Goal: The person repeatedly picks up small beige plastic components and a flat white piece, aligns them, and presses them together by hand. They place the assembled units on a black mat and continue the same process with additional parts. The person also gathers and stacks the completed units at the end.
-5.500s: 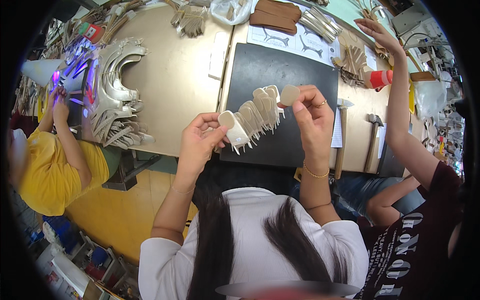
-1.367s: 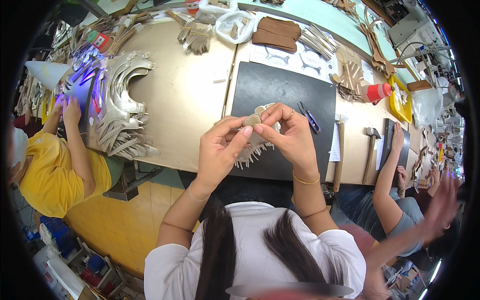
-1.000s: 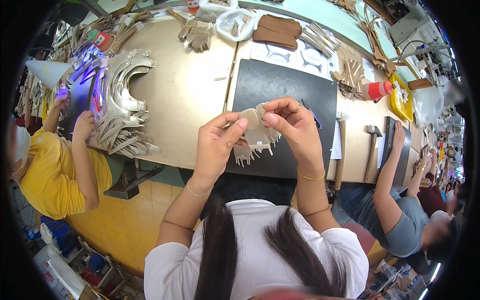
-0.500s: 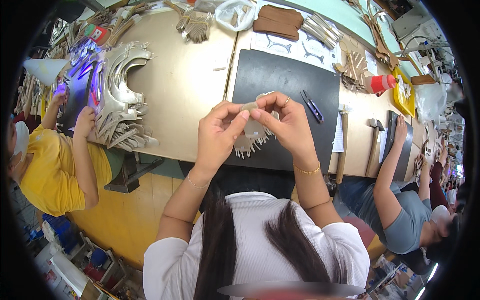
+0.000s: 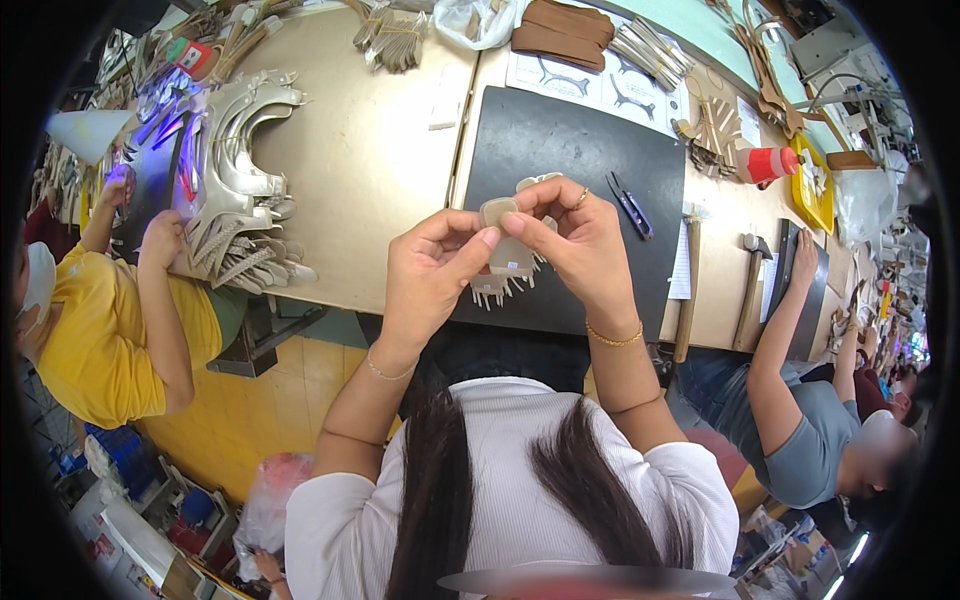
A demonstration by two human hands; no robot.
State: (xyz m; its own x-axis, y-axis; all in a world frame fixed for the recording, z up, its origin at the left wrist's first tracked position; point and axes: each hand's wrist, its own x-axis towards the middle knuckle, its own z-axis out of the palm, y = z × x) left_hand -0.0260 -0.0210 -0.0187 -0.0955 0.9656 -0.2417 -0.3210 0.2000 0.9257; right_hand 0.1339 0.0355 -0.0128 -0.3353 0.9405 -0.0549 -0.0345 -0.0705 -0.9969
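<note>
Between my two hands is a beige cut shoe-upper piece (image 5: pixel 497 211) with a rounded end, held up over the black mat (image 5: pixel 590 135). My left hand (image 5: pixel 432 262) pinches its edge between thumb and fingers. From the other side, my right hand (image 5: pixel 570 240) grips it too, the thumb lying across the front. Below and behind the hands, more pale pieces (image 5: pixel 508 268) with fringed strips show near the mat's front edge; how they join the held piece is hidden. Right of my right hand, small dark-blue thread snips (image 5: pixel 630 207) lie on the mat.
To the right are hammers (image 5: pixel 752 285), a red-capped bottle (image 5: pixel 768 163) and a yellow tray (image 5: pixel 812 190). Brown strips (image 5: pixel 562 34) and printed sheets (image 5: pixel 560 78) lie at the back. Stacked pale uppers (image 5: pixel 235 180) stand left. Co-workers in yellow (image 5: pixel 120 350) and grey-blue (image 5: pixel 790 425) sit either side.
The rounded end of the beige piece is raised and shows more of its face between my fingertips. My left hand has shifted slightly left. A clear plastic bag has appeared at the lower left.
</note>
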